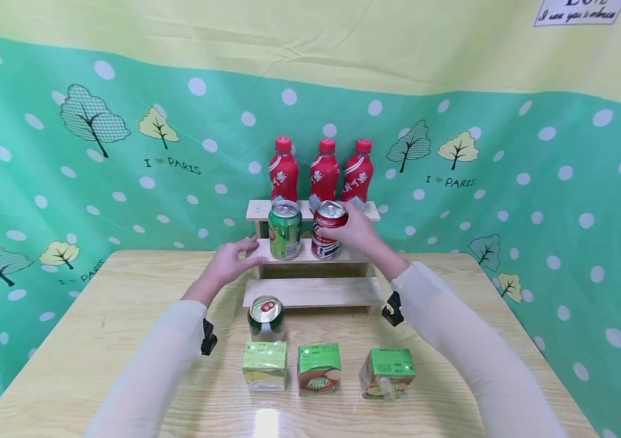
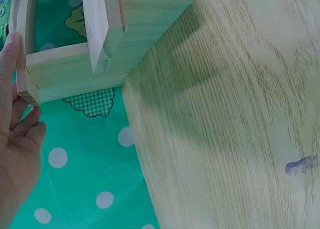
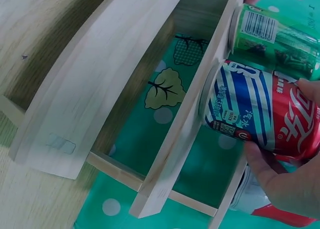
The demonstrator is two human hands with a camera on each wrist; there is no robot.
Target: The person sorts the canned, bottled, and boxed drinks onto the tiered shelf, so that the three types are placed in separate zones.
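In the head view my right hand (image 1: 358,234) grips a red cola can (image 1: 326,248), which stands upright on the middle step of a wooden three-tier shelf (image 1: 310,293). The right wrist view shows thumb and fingers around the red upper part of this can (image 3: 250,106), its base right at the board. Next to it, on the left of the same step, is a green soda can (image 1: 285,234). My left hand (image 1: 231,263) holds the left end of that step; in the left wrist view its thumb lies over the board (image 2: 27,86) and fingers curl beneath.
Three red bottles (image 1: 324,173) line the top step. A dark green can (image 1: 266,316) stands on the table before the shelf. Closer still are three juice cartons: yellow-green (image 1: 264,366), green-and-red (image 1: 318,369), and one at right (image 1: 387,372). A patterned curtain (image 1: 179,182) hangs behind.
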